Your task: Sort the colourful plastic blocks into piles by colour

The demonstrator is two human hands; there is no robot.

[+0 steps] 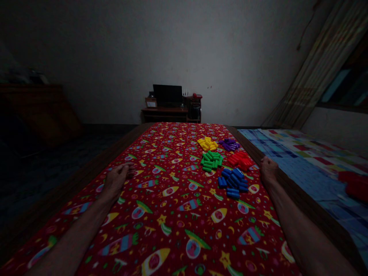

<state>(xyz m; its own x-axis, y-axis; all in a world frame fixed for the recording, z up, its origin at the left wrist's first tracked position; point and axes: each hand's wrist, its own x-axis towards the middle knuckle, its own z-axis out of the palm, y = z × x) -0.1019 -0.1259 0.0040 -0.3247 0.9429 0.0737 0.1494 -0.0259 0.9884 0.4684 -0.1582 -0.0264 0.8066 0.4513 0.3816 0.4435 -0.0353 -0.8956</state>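
Since everything's been grouped by colour, the separating part looks pretty much done, tbh. Five piles of small plastic pieces can be seen on the right-hand side of the counter (161,237), which is covered with a red rocket-print cloth. Yellow pieces (207,144) and purple pieces (230,145) are set at the far end of the cluster, green pieces (215,164) and red pieces (244,163) in the middle, blue pieces (235,180) nearest. No wrong-coloured stray can be spotted in any pile, so nothing obvious seems to be left on that score. No piece is seen to be stacked up into anything either.

As for the count: one pile per colour, five in all, and two hands. Exact piece numbers can't be given, sorry, as the pieces are overlapped and the room is dim; maybe a dozen or more per pile, at a guess.

Nothing is seen to be held. The left hand (117,174) is rested on the cloth, well apart from the piles, fingers loosely bent; whether it's fully closed can't be told. The right hand (269,167) is curled up at the counter's edge, near the red pile.
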